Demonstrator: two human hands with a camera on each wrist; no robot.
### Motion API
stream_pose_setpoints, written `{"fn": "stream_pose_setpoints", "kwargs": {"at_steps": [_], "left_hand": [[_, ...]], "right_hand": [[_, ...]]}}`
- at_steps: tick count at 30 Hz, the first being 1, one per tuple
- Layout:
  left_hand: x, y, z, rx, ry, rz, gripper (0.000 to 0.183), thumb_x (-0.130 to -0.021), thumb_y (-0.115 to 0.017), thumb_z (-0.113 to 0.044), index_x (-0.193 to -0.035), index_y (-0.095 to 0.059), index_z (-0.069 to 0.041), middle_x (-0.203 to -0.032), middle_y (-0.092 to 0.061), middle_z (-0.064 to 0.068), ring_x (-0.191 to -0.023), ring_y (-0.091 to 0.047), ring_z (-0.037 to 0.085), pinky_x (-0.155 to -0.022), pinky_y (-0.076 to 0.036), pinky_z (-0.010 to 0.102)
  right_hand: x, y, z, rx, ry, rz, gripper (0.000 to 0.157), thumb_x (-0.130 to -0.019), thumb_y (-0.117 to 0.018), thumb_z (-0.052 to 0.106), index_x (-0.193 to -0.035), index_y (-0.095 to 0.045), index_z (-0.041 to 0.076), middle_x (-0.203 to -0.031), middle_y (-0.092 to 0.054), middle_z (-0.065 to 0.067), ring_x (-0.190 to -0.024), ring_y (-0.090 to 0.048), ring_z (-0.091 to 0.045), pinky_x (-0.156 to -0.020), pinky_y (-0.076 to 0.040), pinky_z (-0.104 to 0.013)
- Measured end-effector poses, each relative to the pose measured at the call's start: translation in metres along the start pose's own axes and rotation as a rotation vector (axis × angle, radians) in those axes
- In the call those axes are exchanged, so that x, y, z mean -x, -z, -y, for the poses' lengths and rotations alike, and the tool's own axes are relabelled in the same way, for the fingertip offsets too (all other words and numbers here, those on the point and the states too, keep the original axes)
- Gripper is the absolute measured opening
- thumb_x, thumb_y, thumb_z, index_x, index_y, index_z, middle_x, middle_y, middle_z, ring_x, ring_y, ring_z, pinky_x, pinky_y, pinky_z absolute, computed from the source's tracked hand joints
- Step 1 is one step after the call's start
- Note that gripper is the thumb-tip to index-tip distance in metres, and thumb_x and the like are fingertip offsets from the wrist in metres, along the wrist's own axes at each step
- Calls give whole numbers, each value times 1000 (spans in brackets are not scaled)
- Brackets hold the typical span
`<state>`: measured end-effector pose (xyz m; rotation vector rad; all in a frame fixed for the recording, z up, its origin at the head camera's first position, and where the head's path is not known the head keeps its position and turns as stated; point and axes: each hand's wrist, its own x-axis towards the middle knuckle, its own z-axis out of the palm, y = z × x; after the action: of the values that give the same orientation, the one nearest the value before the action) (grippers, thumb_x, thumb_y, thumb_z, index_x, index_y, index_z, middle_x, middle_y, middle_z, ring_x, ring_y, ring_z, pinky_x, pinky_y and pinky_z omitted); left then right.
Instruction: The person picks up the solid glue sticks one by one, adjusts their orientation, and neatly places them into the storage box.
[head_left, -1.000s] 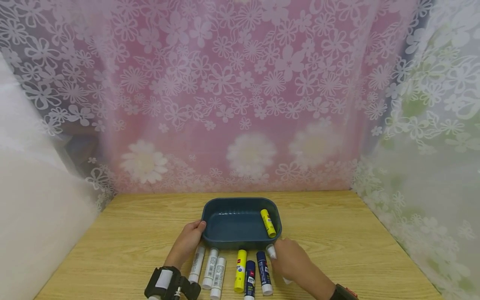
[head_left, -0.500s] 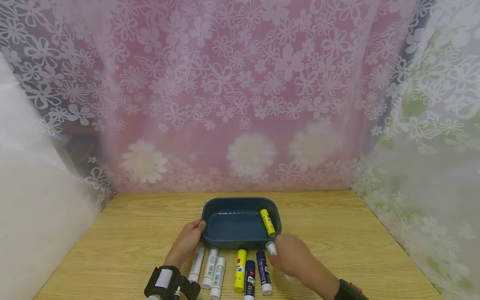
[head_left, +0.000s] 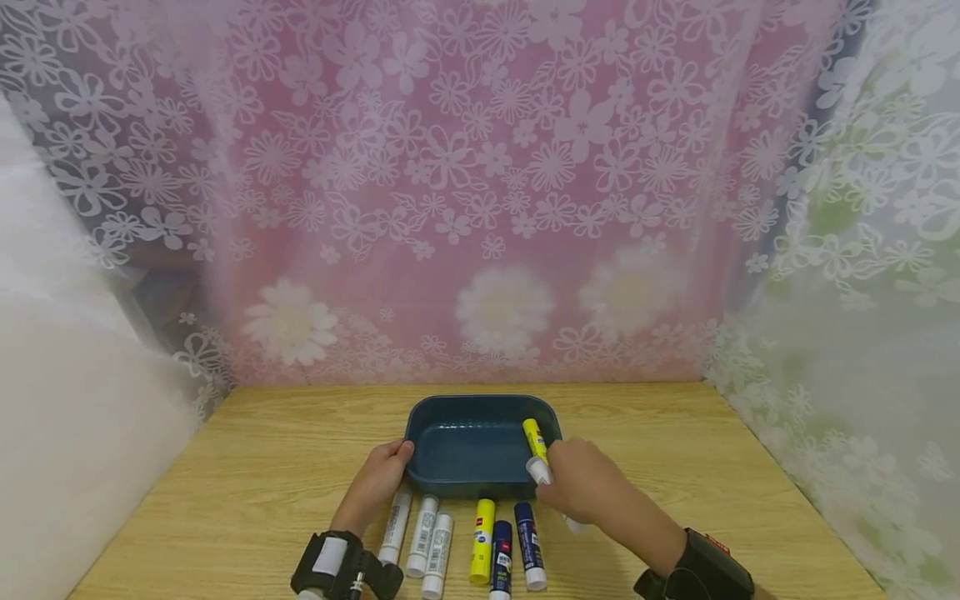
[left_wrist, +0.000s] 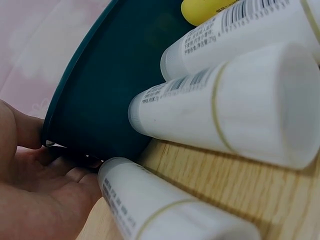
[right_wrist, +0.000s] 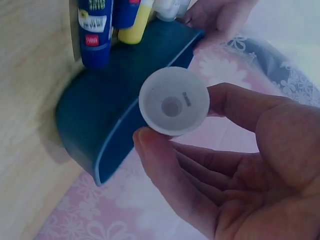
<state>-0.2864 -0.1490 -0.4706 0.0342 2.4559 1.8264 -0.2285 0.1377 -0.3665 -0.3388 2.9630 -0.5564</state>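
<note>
With its thumb at the rim, my left hand (head_left: 375, 482) grips the left end of a dark teal rectangular dish (head_left: 480, 490); in the left wrist view its fingers (left_wrist: 75, 175) curl under that edge. My right hand (head_left: 588, 483) pinches a white glue stick (head_left: 537, 471) between thumb and fingers, tilted over the dish's front right corner. The right wrist view looks into the hollow round end of this glue stick (right_wrist: 172, 102). Inside the dish, along its right side, lies a yellow glue stick (head_left: 534, 437), its lower part hidden behind the right hand.
In front of the dish, several glue sticks lie on the wooden table (head_left: 660, 442): three white ones (head_left: 422, 537) at left, a yellow one (head_left: 482, 542), and two dark blue ones (head_left: 529, 546). A flowered curtain (head_left: 480, 208) hangs behind.
My right hand has lifted the white glue stick from beside the dish's front right corner, up and slightly left over its rim. My left hand stays on the dish.
</note>
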Motion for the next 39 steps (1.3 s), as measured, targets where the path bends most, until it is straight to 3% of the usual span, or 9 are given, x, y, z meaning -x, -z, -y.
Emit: {"fn": "stream_pose_setpoints", "kwargs": {"at_steps": [6, 13, 18, 24, 32, 39], "left_hand": [[-1, 0, -1, 0, 7, 3, 49, -111, -37, -20, -146, -43, 15, -153, -42, 32, -146, -34, 48, -118, -31, 60], [-1, -1, 1, 5, 7, 5, 49, -111, -37, -19, -145, -43, 15, -153, -41, 33, -146, -34, 48, -118, -32, 60], [-1, -1, 2, 6, -1, 6, 49, -111, -37, -19, -146, -41, 16, -153, -39, 34, -146, -33, 49, -118, -32, 60], [0, -1, 0, 20, 4, 10, 49, -112, -36, -18, -147, -39, 16, -154, -38, 34, -146, -32, 49, -119, -31, 60], [-1, -1, 1, 19, -6, 16, 49, -112, -35, -18, -146, -41, 16, -153, -40, 33, -146, -33, 48, -119, -31, 59], [-1, -1, 1, 12, -1, 16, 49, -112, -36, -18, -147, -40, 15, -154, -39, 33, -146, -33, 48, -119, -32, 59]], "right_hand": [[-12, 10, 3, 26, 60, -57, 21, -82, -77, 12, -72, -60, 5, -61, -54, -3, -47, -54, -13, -43, -46, -24], [-31, 26, 8, 99, 56, -104, 20, -85, -77, 14, -79, -61, 3, -67, -54, -5, -52, -53, -16, -46, -43, -25], [-49, 35, 12, 77, 48, -86, 21, -87, -77, 16, -77, -62, 4, -65, -54, -5, -50, -52, -15, -44, -40, -22], [-69, 43, 13, 61, 42, -82, 18, -90, -75, 17, -86, -66, 1, -71, -59, -7, -55, -58, -17, -47, -47, -24], [-88, 40, 4, 10, 42, -109, 16, -91, -71, 13, -81, -65, 1, -67, -60, -8, -52, -58, -18, -45, -44, -23], [-103, 27, -4, 3, 36, -117, 31, -91, -72, 15, -63, -60, 8, -55, -52, -4, -47, -50, -16, -44, -36, -23]]}}
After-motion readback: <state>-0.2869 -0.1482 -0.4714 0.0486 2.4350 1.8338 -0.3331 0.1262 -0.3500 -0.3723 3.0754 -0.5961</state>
